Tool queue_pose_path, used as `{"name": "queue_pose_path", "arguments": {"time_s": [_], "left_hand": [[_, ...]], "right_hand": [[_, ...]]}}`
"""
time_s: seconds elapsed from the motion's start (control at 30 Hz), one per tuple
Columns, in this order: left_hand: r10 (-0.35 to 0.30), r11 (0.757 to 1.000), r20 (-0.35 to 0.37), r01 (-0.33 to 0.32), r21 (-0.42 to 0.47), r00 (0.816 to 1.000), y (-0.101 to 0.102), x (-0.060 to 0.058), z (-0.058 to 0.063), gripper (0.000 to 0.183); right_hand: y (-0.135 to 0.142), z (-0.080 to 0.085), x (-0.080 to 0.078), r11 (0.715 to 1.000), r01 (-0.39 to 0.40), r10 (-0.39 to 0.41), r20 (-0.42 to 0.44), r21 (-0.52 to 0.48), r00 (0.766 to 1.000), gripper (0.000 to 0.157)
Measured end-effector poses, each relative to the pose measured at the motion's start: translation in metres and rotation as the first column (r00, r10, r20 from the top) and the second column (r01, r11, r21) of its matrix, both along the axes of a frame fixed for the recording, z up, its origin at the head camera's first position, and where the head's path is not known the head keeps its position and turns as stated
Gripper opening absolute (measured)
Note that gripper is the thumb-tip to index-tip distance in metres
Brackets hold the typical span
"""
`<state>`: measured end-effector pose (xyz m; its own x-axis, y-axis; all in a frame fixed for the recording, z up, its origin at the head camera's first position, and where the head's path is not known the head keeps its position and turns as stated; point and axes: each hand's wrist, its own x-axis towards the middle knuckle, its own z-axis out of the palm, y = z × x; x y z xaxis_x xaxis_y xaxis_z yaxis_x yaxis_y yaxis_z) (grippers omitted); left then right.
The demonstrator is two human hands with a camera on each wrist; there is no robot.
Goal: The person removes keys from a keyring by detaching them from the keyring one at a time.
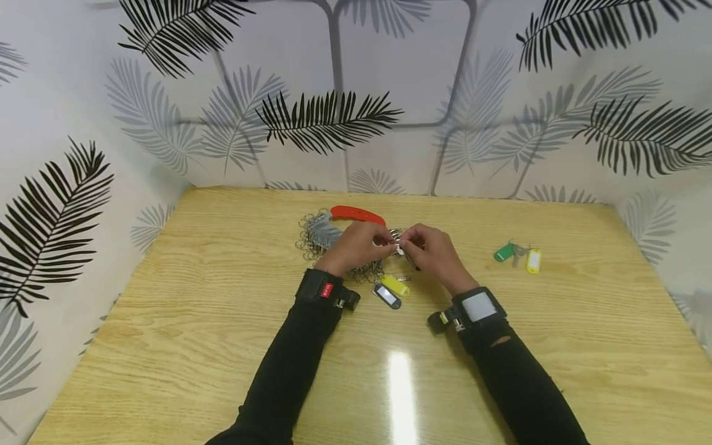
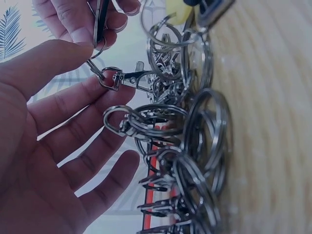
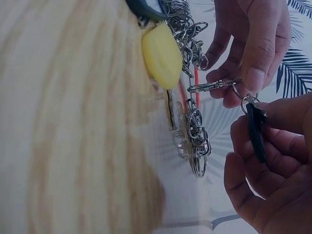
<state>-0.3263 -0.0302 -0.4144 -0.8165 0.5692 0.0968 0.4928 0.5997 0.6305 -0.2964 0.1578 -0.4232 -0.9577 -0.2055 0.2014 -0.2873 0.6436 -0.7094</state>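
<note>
Over the back middle of the table, my left hand point(image 1: 358, 245) and right hand point(image 1: 436, 252) meet fingertip to fingertip. Between its thumb and fingers, the left hand pinches a split ring point(image 2: 90, 67) joined to a metal swivel clasp point(image 2: 116, 79). A dark key tag point(image 3: 254, 130) hangs from a small ring and is pinched in the right hand's fingers. Many clasps with split rings point(image 2: 208, 129) crowd beside the left hand, partly under it in the head view. Close below the hands lie a yellow key tag point(image 1: 395, 285) with a key and a dark grey key tag point(image 1: 387, 296).
Behind the left hand is a curved red strip point(image 1: 358, 214), with a grey piece point(image 1: 324, 232) beside it. Farther right on the wooden table point(image 1: 222, 346) lie a green tag point(image 1: 504, 252), keys point(image 1: 518, 254) and another yellow tag point(image 1: 534, 261). A leaf-patterned backdrop point(image 1: 389, 154) stands behind.
</note>
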Motion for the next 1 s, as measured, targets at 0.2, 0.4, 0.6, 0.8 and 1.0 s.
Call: {"name": "queue_pose_path", "arguments": {"time_s": [0.2, 0.4, 0.6, 0.8, 1.0], "left_hand": [[-0.011, 1.0, -0.006, 0.011, -0.008, 1.0, 0.0, 0.001, 0.0, 0.016], [-0.013, 0.999, -0.018, 0.012, -0.05, 1.0, 0.0, 0.001, 0.0, 0.016], [-0.02, 0.999, 0.014, 0.021, -0.028, 1.0, 0.0, 0.001, 0.002, 0.02], [-0.018, 1.0, 0.018, 0.019, -0.02, 1.0, 0.001, 0.0, 0.0, 0.018], [-0.018, 1.0, 0.028, 0.018, -0.004, 0.999, 0.001, 0.002, 0.0, 0.02]], "right_hand": [[-0.002, -0.002, -0.001, 1.0, 0.029, -0.029, 0.012, 0.0, 1.0, 0.008], [-0.002, -0.005, -0.003, 0.999, 0.033, -0.033, 0.017, -0.001, 0.999, 0.008], [0.001, -0.002, -0.005, 0.997, 0.077, -0.078, 0.032, 0.023, 0.996, 0.009], [0.014, 0.009, -0.005, 0.996, 0.092, -0.091, 0.042, -0.007, 0.995, 0.011], [0.034, 0.02, -0.006, 0.986, 0.156, -0.153, 0.066, -0.052, 0.986, 0.016]]}}
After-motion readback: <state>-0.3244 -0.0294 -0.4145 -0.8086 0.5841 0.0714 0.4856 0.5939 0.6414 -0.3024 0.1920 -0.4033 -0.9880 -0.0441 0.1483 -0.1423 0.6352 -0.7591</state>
